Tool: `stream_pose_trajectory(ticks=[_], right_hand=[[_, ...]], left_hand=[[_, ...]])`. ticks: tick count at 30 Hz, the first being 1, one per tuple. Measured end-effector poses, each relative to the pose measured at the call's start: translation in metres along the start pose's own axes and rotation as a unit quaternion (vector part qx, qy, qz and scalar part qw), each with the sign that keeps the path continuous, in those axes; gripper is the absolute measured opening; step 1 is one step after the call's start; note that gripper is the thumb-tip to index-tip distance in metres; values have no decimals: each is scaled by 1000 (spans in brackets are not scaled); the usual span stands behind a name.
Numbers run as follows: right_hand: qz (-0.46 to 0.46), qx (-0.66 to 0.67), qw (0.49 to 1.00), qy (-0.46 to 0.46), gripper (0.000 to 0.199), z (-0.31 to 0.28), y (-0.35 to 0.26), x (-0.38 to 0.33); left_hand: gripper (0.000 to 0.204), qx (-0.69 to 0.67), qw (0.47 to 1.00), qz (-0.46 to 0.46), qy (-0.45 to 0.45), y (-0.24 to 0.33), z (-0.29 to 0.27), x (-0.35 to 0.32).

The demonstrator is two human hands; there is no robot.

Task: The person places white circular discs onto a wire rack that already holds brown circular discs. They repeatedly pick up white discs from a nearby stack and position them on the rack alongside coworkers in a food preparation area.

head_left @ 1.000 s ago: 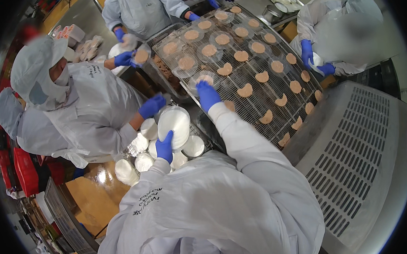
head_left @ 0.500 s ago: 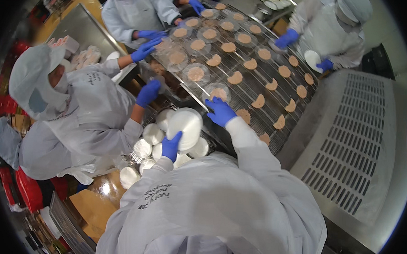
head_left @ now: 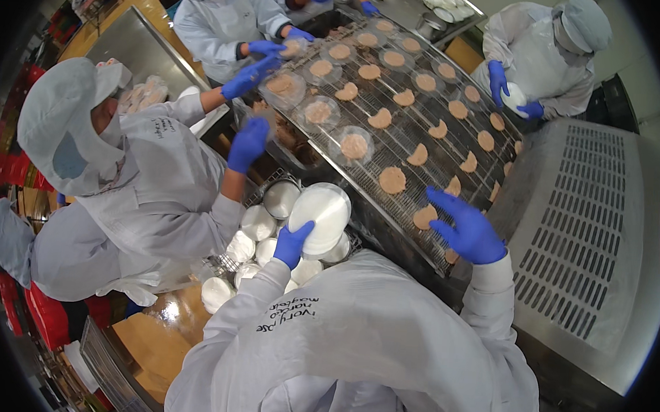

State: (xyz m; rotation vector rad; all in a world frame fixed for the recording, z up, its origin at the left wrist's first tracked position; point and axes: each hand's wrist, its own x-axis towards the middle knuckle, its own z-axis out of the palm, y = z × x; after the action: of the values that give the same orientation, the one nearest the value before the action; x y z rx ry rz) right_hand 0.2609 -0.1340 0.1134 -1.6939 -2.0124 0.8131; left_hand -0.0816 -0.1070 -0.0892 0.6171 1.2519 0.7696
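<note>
My left hand (head_left: 292, 245), in a blue glove, is closed on the lower edge of a stack of thin round white sheets (head_left: 322, 209). Over the near right part of a wire-mesh conveyor (head_left: 389, 216) hovers my right hand (head_left: 470, 230), also gloved. Its fingers are spread and nothing shows in them. Close to its fingertips lies a round pinkish patty (head_left: 425, 216) on bare mesh. Farther left, a patty (head_left: 353, 145) rests on a clear round sheet (head_left: 368, 156). Several other patties lie in rows, some crescent-shaped (head_left: 418, 155).
Below the conveyor's near left corner, a wire basket (head_left: 279, 175) holds several round white stacks (head_left: 258, 222). Co-workers in white stand at the left (head_left: 144, 189), far left (head_left: 231, 29) and far right (head_left: 539, 60). A slotted metal cover (head_left: 567, 233) borders the conveyor's right side.
My right hand has left the patty at the near left edge and moved right, its fingers spreading. My left hand keeps the stack. The far-right co-worker's hands have come together at a white stack.
</note>
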Motion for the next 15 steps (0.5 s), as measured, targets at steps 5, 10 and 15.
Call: stream_pose_trajectory(ticks=[5, 10, 15], right_hand=[[62, -80, 995, 19, 52, -4, 43, -18], [45, -40, 998, 20, 51, 1, 42, 14], [75, -80, 994, -10, 49, 1, 53, 22]], left_hand=[[54, 0, 1000, -18, -5, -31, 31, -3], [46, -26, 999, -38, -27, -30, 26, 27], [46, -49, 996, -68, -30, -32, 33, 44]])
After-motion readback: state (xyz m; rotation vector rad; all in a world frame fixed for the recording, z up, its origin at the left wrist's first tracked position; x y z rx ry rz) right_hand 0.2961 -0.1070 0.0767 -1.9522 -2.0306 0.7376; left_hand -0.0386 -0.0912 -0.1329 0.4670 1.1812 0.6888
